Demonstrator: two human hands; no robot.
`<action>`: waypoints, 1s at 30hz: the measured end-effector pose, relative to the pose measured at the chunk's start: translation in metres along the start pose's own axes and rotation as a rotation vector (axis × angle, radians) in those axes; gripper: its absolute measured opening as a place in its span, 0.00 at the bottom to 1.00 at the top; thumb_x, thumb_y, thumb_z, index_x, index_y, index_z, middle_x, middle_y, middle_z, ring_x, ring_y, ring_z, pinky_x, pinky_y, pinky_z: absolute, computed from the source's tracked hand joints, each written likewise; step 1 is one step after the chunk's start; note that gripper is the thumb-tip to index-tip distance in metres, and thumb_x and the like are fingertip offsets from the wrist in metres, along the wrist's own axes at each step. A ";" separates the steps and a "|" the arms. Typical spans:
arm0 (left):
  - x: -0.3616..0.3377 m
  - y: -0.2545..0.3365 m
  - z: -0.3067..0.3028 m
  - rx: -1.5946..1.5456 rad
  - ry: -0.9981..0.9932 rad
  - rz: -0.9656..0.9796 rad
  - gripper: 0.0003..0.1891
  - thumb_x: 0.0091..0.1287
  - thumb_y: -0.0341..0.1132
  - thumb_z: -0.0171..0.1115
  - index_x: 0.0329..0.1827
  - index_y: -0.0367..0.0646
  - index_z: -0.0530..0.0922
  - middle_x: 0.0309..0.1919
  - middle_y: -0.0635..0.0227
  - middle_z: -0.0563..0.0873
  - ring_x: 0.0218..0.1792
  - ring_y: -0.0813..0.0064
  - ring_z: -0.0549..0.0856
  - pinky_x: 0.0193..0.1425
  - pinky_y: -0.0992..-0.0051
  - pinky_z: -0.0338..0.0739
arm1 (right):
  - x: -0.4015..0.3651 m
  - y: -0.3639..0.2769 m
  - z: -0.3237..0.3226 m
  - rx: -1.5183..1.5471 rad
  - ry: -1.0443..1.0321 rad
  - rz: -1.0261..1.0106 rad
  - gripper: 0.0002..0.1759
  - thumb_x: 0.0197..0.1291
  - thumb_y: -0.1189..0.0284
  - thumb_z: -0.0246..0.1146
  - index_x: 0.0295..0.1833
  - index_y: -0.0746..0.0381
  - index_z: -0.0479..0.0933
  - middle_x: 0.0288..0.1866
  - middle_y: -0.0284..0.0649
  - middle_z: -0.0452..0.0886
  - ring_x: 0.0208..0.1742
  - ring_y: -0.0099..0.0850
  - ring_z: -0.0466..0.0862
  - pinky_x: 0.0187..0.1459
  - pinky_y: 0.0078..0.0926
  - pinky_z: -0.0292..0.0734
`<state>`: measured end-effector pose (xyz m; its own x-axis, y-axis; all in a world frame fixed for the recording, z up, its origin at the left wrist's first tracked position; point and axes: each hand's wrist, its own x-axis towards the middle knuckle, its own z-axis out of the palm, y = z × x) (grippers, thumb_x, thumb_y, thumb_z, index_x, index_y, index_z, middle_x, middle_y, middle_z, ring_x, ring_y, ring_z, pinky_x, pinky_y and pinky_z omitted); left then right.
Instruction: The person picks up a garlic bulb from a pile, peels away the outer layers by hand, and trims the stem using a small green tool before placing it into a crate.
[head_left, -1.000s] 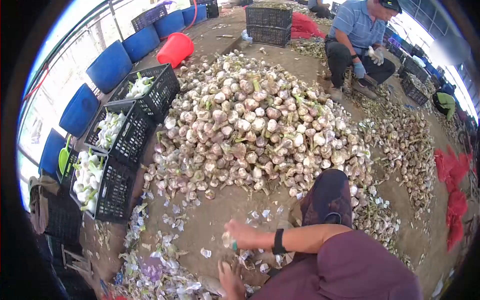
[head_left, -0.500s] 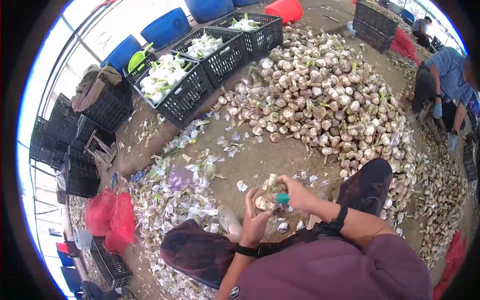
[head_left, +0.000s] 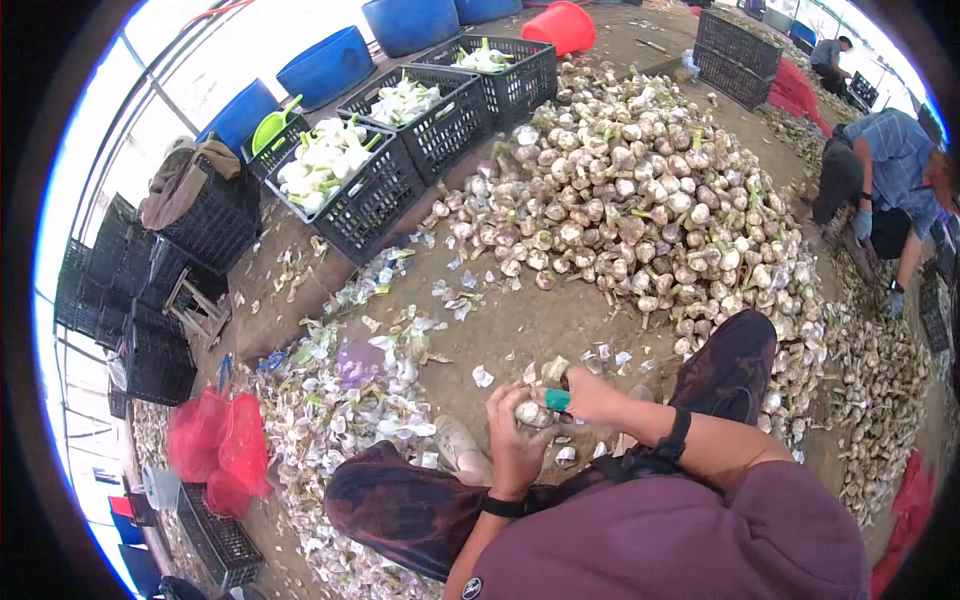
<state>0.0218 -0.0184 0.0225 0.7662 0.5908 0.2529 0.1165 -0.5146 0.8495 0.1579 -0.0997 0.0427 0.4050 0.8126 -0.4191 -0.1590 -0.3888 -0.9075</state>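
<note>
In the middle of the head view, my left hand (head_left: 512, 445) is closed around a garlic bulb (head_left: 535, 414). My right hand (head_left: 598, 400) presses against the same bulb from the right, its fingers curled about the stem end (head_left: 555, 370). A green band or cover (head_left: 557, 400) shows at the right thumb, touching the bulb; whether a blade is with it I cannot make out. Beyond the hands lies a large heap of unpeeled garlic (head_left: 640, 200). Loose garlic skins (head_left: 340, 430) are strewn over the ground to the left of my hands.
Black crates (head_left: 365, 205) of trimmed white garlic stand in a row beyond, with blue tubs (head_left: 325, 68) and a red bucket (head_left: 562, 28) behind. Red mesh bags (head_left: 240, 445) lie left. A co-worker (head_left: 890, 165) with gloves bends over more garlic at right.
Both hands have turned the garlic bulb slightly, and the right hand has closed further over its stem end. The co-worker's lower gloved hand has shifted a little.
</note>
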 end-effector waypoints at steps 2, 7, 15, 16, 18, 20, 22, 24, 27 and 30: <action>0.000 0.000 -0.001 -0.019 0.012 -0.016 0.34 0.41 0.27 0.74 0.54 0.39 0.69 0.51 0.54 0.72 0.58 0.54 0.71 0.64 0.62 0.64 | 0.003 0.002 0.002 0.014 0.003 0.033 0.18 0.60 0.63 0.64 0.45 0.67 0.73 0.30 0.33 0.78 0.29 0.20 0.74 0.29 0.23 0.70; -0.002 -0.003 -0.004 -0.234 0.029 -0.140 0.32 0.45 0.24 0.69 0.56 0.38 0.68 0.50 0.58 0.74 0.55 0.62 0.75 0.59 0.68 0.70 | 0.004 0.009 0.002 -0.011 0.030 -0.165 0.13 0.61 0.66 0.62 0.43 0.64 0.74 0.29 0.34 0.78 0.28 0.21 0.74 0.28 0.24 0.69; -0.004 -0.005 -0.003 -1.035 -0.007 -0.573 0.22 0.62 0.24 0.52 0.61 0.37 0.62 0.52 0.61 0.74 0.53 0.71 0.76 0.55 0.74 0.74 | 0.005 0.015 -0.009 -0.178 0.021 -0.286 0.13 0.61 0.72 0.60 0.50 0.64 0.73 0.40 0.35 0.80 0.40 0.22 0.76 0.40 0.26 0.74; -0.004 -0.004 -0.003 -1.212 -0.016 -0.647 0.21 0.64 0.25 0.51 0.61 0.37 0.62 0.53 0.61 0.74 0.53 0.71 0.76 0.55 0.74 0.74 | 0.006 0.015 -0.009 -0.204 0.071 -0.356 0.13 0.59 0.72 0.61 0.49 0.64 0.74 0.38 0.39 0.80 0.37 0.28 0.77 0.39 0.28 0.73; 0.001 0.000 -0.001 -1.569 -0.035 -0.793 0.18 0.69 0.28 0.48 0.61 0.38 0.62 0.53 0.60 0.75 0.53 0.69 0.77 0.56 0.73 0.74 | 0.009 0.015 -0.009 -0.256 0.172 -0.494 0.14 0.55 0.71 0.63 0.47 0.64 0.74 0.34 0.46 0.80 0.33 0.41 0.78 0.37 0.32 0.72; 0.006 0.003 -0.001 -1.515 -0.089 -0.771 0.22 0.73 0.43 0.36 0.62 0.36 0.62 0.55 0.59 0.75 0.54 0.65 0.77 0.60 0.67 0.70 | 0.006 0.011 -0.008 -0.266 0.201 -0.468 0.12 0.55 0.72 0.62 0.45 0.64 0.75 0.33 0.46 0.79 0.33 0.42 0.77 0.36 0.33 0.71; 0.004 -0.002 0.003 -1.294 -0.121 -0.691 0.27 0.75 0.50 0.32 0.63 0.36 0.63 0.55 0.59 0.76 0.54 0.63 0.77 0.61 0.64 0.69 | 0.007 0.014 -0.006 -0.239 0.203 -0.468 0.11 0.55 0.72 0.61 0.43 0.63 0.75 0.32 0.47 0.77 0.32 0.43 0.77 0.36 0.33 0.71; -0.002 -0.016 0.010 -1.077 -0.109 -0.615 0.24 0.74 0.47 0.36 0.62 0.37 0.63 0.54 0.59 0.76 0.54 0.64 0.77 0.59 0.65 0.71 | 0.010 0.020 -0.004 -0.177 0.175 -0.495 0.10 0.55 0.72 0.61 0.42 0.64 0.75 0.29 0.48 0.76 0.31 0.43 0.77 0.35 0.33 0.70; -0.003 -0.019 0.009 -1.338 -0.032 -0.726 0.19 0.71 0.36 0.47 0.62 0.36 0.63 0.54 0.59 0.76 0.53 0.65 0.78 0.54 0.68 0.75 | 0.001 0.011 -0.004 -0.284 0.227 -0.488 0.08 0.54 0.73 0.61 0.38 0.65 0.73 0.27 0.49 0.74 0.30 0.46 0.76 0.33 0.34 0.70; -0.004 -0.019 0.007 -1.414 -0.079 -0.718 0.22 0.67 0.35 0.52 0.62 0.37 0.63 0.53 0.60 0.76 0.52 0.65 0.79 0.53 0.68 0.76 | 0.005 0.011 -0.012 -0.365 0.312 -0.512 0.10 0.53 0.75 0.62 0.40 0.66 0.72 0.27 0.48 0.75 0.29 0.42 0.76 0.33 0.32 0.71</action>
<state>0.0214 -0.0153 0.0023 0.8480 0.3900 -0.3590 -0.1687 0.8406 0.5146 0.1691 -0.1050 0.0314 0.5964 0.7911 0.1355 0.4110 -0.1560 -0.8982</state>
